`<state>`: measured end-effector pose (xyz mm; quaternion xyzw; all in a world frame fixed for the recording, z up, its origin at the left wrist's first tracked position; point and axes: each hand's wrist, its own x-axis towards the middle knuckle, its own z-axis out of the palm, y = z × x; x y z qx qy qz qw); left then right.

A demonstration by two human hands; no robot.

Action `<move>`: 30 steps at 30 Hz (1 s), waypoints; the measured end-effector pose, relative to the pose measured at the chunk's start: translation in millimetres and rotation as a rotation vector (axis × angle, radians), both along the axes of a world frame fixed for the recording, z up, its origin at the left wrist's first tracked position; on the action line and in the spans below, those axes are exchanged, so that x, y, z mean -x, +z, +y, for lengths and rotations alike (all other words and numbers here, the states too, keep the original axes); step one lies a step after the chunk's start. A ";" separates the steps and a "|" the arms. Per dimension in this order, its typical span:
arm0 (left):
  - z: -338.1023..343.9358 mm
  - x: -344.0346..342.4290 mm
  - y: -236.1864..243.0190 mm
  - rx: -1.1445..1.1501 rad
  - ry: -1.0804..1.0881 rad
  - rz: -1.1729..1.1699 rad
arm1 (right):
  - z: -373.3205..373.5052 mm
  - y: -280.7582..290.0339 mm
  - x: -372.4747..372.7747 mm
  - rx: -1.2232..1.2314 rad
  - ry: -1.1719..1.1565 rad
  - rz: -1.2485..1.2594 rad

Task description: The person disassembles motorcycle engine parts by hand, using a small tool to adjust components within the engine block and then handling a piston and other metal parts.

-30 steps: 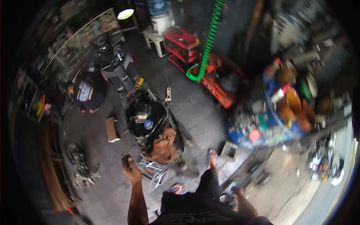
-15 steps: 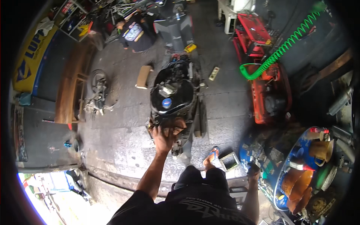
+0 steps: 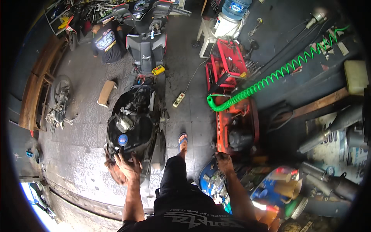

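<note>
My left hand [image 3: 130,167] is over the rear of a stripped motorbike [image 3: 133,112], its fingers apart. A crumpled brown cloth [image 3: 114,170] lies against the bike's tail, right beside those fingers. Ahead of the hand is a black tub-like body section with a round blue cap [image 3: 123,139]. My right hand [image 3: 224,161] is out to the right, above the edge of a blue drum [image 3: 208,176] with small items on top. Its fingers are curled, and whatever they may hold is hidden.
A red tool cart [image 3: 228,63] and a red compressor [image 3: 235,127] stand right, beneath a coiled green air hose [image 3: 266,83]. On the floor are a power strip [image 3: 178,99] and a brown panel [image 3: 106,92]. A person [image 3: 106,42] crouches far left near another scooter [image 3: 145,50].
My view has turned right and I have stepped forward beside the bike. My left hand has lifted partly off the brown cloth. My right hand has moved forward over the drum's edge.
</note>
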<state>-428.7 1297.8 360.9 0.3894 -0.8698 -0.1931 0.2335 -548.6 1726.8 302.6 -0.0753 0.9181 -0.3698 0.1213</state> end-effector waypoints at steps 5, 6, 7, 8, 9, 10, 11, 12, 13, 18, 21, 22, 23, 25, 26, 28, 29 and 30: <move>2.0 114.1 -29.2 -0.039 -0.084 0.042 | -46.6 17.7 105.4 -0.128 -0.069 -0.329; 0.4 148.4 -40.5 0.002 -0.106 0.054 | -53.1 15.9 126.7 -0.141 -0.109 -0.385; 3.2 176.1 -49.0 0.037 -0.116 0.059 | -50.6 19.6 145.9 -0.162 -0.140 -0.446; 10.2 214.5 -32.7 -0.179 -0.215 0.022 | -16.0 -6.1 161.4 -0.342 0.205 -0.031; 16.3 244.6 -31.5 -0.198 -0.266 0.045 | 19.0 -37.6 186.8 -0.310 0.180 -0.021; 20.4 267.1 -37.5 -0.149 -0.286 0.076 | 52.9 -66.8 204.3 -0.268 0.144 -0.022; 13.9 282.2 -44.7 -0.075 -0.299 0.094 | 55.8 -74.0 220.9 -0.217 0.139 0.068; 7.0 295.8 -47.8 -0.034 -0.364 0.097 | 61.5 -76.0 236.5 -0.177 0.127 0.160; -0.3 319.1 -4.1 -0.258 -0.422 -0.054 | 37.7 -53.9 264.4 -0.074 0.006 0.015; -27.9 364.8 -18.0 -0.190 -0.329 -0.053 | -1.5 6.5 384.5 0.415 -0.528 -0.475; -32.8 368.9 -25.0 -0.150 -0.224 -0.127 | 2.2 13.9 475.0 0.470 -0.638 -0.830; -38.7 357.5 -48.6 -0.229 -0.178 -0.138 | -0.1 18.7 505.7 0.458 -0.629 -0.754; -31.8 352.4 -54.9 -0.317 -0.079 -0.189 | -3.5 16.4 536.8 0.446 -0.614 -0.682; -12.6 359.9 -55.7 -0.449 0.081 -0.400 | 29.1 -34.6 584.8 0.188 -0.521 -0.538; -9.9 350.1 -62.9 -0.397 0.021 -0.496 | 43.1 -66.7 607.7 0.003 -0.460 -0.419; -1.6 296.4 -102.2 -0.146 -0.081 -0.478 | 39.2 -96.1 645.8 -0.266 -0.316 -0.138; 10.9 310.5 -84.9 -0.379 -0.048 -0.560 | 40.1 -100.4 659.4 -0.294 -0.314 -0.124; 27.2 341.2 -62.1 -0.453 0.012 -0.602 | 43.9 -100.5 671.8 -0.324 -0.321 -0.114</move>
